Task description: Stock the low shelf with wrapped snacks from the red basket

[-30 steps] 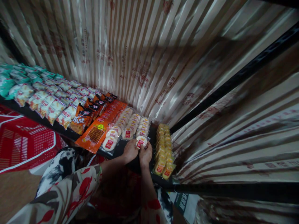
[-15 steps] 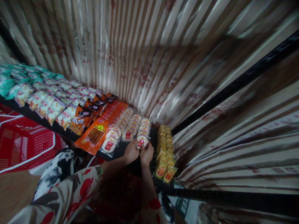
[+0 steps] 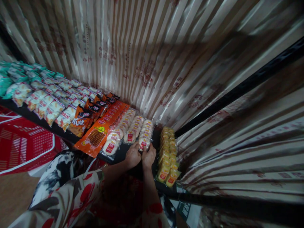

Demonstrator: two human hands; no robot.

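A round white cracker packet [image 3: 143, 143] in clear film with a red label sits at the front of the rightmost row of such packets. My left hand [image 3: 133, 155] is closed at its lower left edge, and my right hand [image 3: 148, 156] pinches its lower right edge. The packet overlaps those behind it. Just left lie two more rows of the same packets [image 3: 130, 136], the outer row ending in a front packet [image 3: 110, 147] near the shelf edge. Beside them is a flat orange snack bag [image 3: 96, 139] with brown sticks showing.
Yellow packets [image 3: 163, 172] stand in a double row on the black shelf [image 3: 123, 153], right of my hands. Orange-black bags [image 3: 78, 122] and several white bags [image 3: 53, 110] fill the left. A red basket [image 3: 23, 142] is below left. A black bar [image 3: 237, 87] slants across striped sheeting [image 3: 133, 47].
The view has shifted very slightly. Both hands stay at the front cracker packet, with hardly any visible movement.
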